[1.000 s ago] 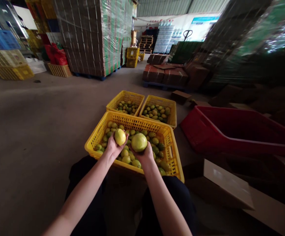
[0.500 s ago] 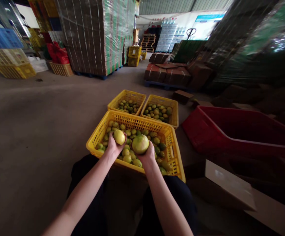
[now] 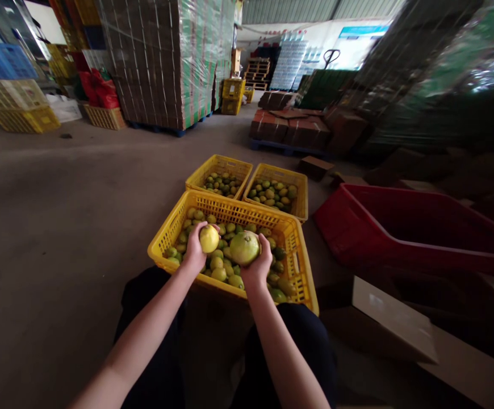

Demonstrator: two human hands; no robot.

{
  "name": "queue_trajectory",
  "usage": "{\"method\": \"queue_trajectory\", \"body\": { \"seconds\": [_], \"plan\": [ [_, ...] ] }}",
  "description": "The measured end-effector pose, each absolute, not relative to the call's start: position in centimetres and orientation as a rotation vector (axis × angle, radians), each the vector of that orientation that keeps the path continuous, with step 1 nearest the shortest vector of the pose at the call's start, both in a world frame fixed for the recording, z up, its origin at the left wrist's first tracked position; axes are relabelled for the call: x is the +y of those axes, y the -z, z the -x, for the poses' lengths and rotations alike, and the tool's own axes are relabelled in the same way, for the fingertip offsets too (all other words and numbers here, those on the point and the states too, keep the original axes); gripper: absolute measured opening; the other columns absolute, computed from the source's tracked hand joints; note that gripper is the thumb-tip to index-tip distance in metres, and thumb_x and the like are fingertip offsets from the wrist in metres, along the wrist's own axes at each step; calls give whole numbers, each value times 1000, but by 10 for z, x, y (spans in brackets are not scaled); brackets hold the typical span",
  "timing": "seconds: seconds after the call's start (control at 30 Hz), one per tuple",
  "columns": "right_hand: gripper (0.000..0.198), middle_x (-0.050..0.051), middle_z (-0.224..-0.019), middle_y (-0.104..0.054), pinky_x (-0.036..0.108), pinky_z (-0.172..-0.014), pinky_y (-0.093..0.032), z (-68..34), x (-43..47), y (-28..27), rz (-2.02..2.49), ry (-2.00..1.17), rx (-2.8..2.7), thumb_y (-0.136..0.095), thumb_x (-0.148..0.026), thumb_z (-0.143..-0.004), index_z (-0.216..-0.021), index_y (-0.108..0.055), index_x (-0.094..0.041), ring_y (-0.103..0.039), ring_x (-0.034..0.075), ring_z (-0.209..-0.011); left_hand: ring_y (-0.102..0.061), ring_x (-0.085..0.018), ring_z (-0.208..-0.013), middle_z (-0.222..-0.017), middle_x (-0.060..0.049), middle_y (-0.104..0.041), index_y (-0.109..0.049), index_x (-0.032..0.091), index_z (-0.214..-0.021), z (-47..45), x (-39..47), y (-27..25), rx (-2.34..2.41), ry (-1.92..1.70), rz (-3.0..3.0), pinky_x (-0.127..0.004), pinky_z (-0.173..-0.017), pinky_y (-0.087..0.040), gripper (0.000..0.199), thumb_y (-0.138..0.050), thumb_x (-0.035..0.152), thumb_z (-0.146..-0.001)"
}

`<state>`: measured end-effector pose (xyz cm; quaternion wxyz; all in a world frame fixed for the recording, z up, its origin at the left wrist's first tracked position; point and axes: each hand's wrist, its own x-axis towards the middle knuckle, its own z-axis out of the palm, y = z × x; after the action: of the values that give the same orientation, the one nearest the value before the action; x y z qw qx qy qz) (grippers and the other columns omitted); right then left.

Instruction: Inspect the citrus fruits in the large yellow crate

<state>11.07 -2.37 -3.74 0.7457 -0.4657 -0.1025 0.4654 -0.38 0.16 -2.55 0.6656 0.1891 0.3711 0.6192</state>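
My left hand [image 3: 196, 246] is closed around a yellow lemon [image 3: 209, 238]. In my right hand [image 3: 259, 264] I hold a larger yellow-green lemon [image 3: 245, 248], its rounded end facing up, fingers mostly behind it. Both hands are side by side above a yellow plastic crate [image 3: 302, 258] with slatted walls, and the two fruits are apart. Many green and yellow lemons [image 3: 218, 274] lie loose on the crate's bottom, partly hidden by my hands and forearms.
Behind the near crate stand a left yellow crate [image 3: 193, 175] and a right yellow crate [image 3: 302, 196] with more fruit. A red tub [image 3: 349, 227] and cardboard boxes [image 3: 394, 324] are on my right. Wrapped pallet stacks [image 3: 145, 68] rise further back.
Both hands have turned the fruits slightly; the left lemon has shifted a little to the right. The larger fruit has tipped so that a different side shows. Both stay held.
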Motion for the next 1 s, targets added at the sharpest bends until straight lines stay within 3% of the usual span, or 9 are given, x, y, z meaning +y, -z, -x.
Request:
{"method": "queue_trajectory", "body": {
  "seconds": [0.13,0.33,0.6,1.0],
  "plan": [
    [34,5,-76,-73,30,-68,-51,-101,-33,37,952,-769,-501,-62,-46,-75,-74,-75,-15,-65,20,-73,-66,-19,-71,-63,-5,-68,-64,19,-53,-1,-9,27,864,-1507,-819,-27,-72,-51,27,-61,39,-70],
    [33,6,-79,-76,34,-73,-51,-100,-39,38,910,-637,-706,-56,-41,-84,-76,-77,-17,-67,23,-76,-68,-23,-73,-62,-7,-69,-65,20,-52,1,-8,27,796,-1387,-806,-31,-70,-51,30,-55,43,-69],
    [32,5,-80,-77,34,-74,-52,-106,-42,36,850,-613,-797,-55,-38,-85,-78,-78,-18,-69,23,-77,-68,-25,-79,-67,-8,-72,-71,20,-55,11,-9,28,757,-1458,-1120,-34,-77,-50,43,-50,45,-84],
    [32,6,-85,-75,37,-84,-50,-107,-47,35,972,-622,-824,-54,-41,-84,-78,-79,-21,-68,25,-85,-67,-26,-85,-74,-8,-72,-72,22,-56,22,-14,16,783,-1412,-1110,-34,-87,-48,29,-61,28,-82]
  ]
}}
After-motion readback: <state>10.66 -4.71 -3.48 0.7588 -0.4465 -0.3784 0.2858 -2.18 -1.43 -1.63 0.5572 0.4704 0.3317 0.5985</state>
